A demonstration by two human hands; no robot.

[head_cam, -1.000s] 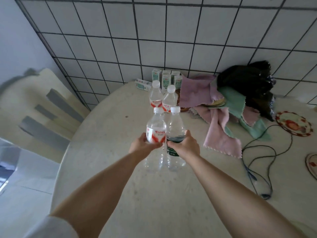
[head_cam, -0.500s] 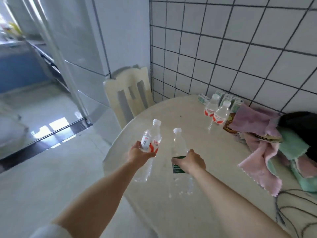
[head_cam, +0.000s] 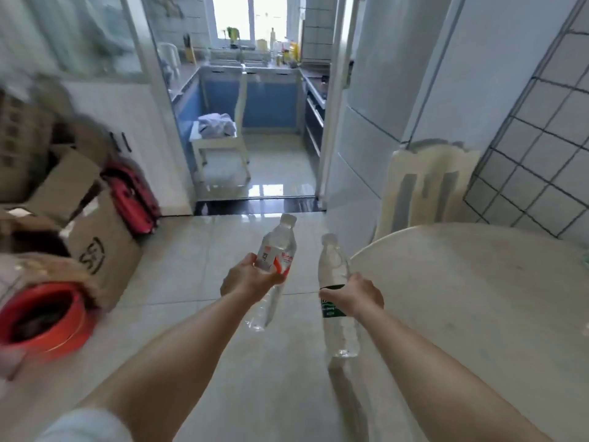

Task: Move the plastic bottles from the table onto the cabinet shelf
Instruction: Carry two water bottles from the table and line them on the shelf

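Observation:
My left hand (head_cam: pixel 247 277) grips a clear plastic bottle with a red and white label (head_cam: pixel 277 250), tilted with its cap up and to the right. My right hand (head_cam: pixel 357 296) holds a second clear bottle with a dark green label (head_cam: pixel 334 317), nearly upright. Both bottles hang in the air over the tiled floor, just left of the round white table (head_cam: pixel 478 298). No cabinet shelf shows in this view, and the other bottles on the table are out of frame.
A cream chair (head_cam: pixel 427 193) stands by the table against the tiled wall. Cardboard boxes (head_cam: pixel 92 247), a red bag (head_cam: pixel 134 199) and a red bowl (head_cam: pixel 41 317) crowd the left. Ahead, a doorway opens to a kitchen with a white stool (head_cam: pixel 220 148).
The view has swung left from the table to the floor and kitchen doorway. Both hands carried their bottles off the table and now hold them over the floor.

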